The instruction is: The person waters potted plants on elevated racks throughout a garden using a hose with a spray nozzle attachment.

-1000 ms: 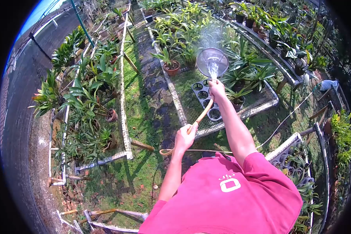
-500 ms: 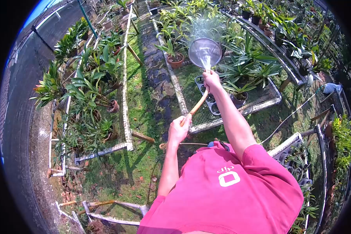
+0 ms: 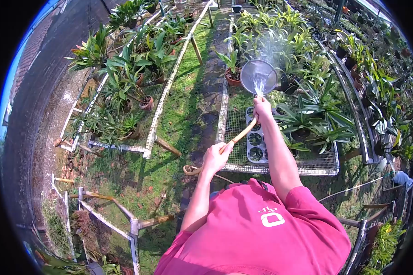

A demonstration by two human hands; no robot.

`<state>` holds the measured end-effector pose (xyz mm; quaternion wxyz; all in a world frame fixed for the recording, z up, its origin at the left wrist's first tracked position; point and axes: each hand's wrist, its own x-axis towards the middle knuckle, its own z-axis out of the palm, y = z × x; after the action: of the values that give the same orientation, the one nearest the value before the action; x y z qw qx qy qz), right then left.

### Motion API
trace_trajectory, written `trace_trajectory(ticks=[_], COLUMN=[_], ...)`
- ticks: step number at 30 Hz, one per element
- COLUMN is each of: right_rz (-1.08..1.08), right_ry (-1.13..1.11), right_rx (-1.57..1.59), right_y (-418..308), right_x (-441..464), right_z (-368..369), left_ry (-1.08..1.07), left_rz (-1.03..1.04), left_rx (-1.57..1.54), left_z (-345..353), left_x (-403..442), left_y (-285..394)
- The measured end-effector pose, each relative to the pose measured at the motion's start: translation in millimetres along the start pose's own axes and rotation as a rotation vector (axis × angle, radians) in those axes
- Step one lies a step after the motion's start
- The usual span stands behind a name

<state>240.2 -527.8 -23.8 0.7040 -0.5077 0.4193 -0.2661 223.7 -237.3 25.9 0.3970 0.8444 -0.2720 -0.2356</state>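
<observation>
My right hand point(image 3: 262, 108) is closed round the upper end of a tan hose point(image 3: 244, 133), just below a round mesh strainer point(image 3: 259, 78). Water shoots from the hose end into the strainer, and a fine spray spreads beyond it over leafy potted plants point(image 3: 280, 34). Lower on the hose, my left hand point(image 3: 216, 158) is wrapped round it. Under my right forearm, a grey tray with round holes point(image 3: 257, 153) lies on the mesh bench. Whether my right hand also grips the strainer's handle cannot be made out.
To the left, a mesh bench with a white frame point(image 3: 163, 103) carries potted plants. A terracotta pot point(image 3: 233, 77) stands at the right bench's left edge. Wooden posts point(image 3: 167, 146) jut out at low height. The hose trails at right, near a pale blue cloth point(image 3: 402, 178).
The view has turned, so the benches appear shifted and rotated. The strainer and both hands appear slightly further right than half a second ago. Both hands keep their hold and water still flows.
</observation>
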Motion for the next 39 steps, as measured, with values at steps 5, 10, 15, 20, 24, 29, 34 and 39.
trace_trajectory(ticks=[5,10,15,20,24,29,34,39], right_rz=[0.026,0.041,0.064,0.091,0.063,0.083,0.038,0.079], right_ry=[-0.193,-0.328,-0.565,-0.854,-0.985,-1.076,-1.023,-1.193], right_rx=[-0.035,-0.135,-0.169,-0.240,-0.375,-0.389,-0.349,-0.423], right_y=[4,12,35,66,85,94,85,57], right_x=[13,-1,-47,-118,-170,-204,-206,-193], right_z=[14,62,144,236,276,284,276,240], left_ry=[0.084,0.203,0.386,0.594,0.741,0.799,0.892,0.867], left_rz=[-0.012,-0.066,-0.123,-0.271,-0.310,-0.324,-0.348,-0.263], left_rx=[-0.098,-0.063,-0.150,-0.284,-0.364,-0.351,-0.360,-0.299], left_z=[20,5,-20,-23,-30,-16,0,33], left_x=[-9,-28,-80,-132,-168,-190,-191,-183], left_y=[0,-17,-49,-94,-99,-101,-72,-32])
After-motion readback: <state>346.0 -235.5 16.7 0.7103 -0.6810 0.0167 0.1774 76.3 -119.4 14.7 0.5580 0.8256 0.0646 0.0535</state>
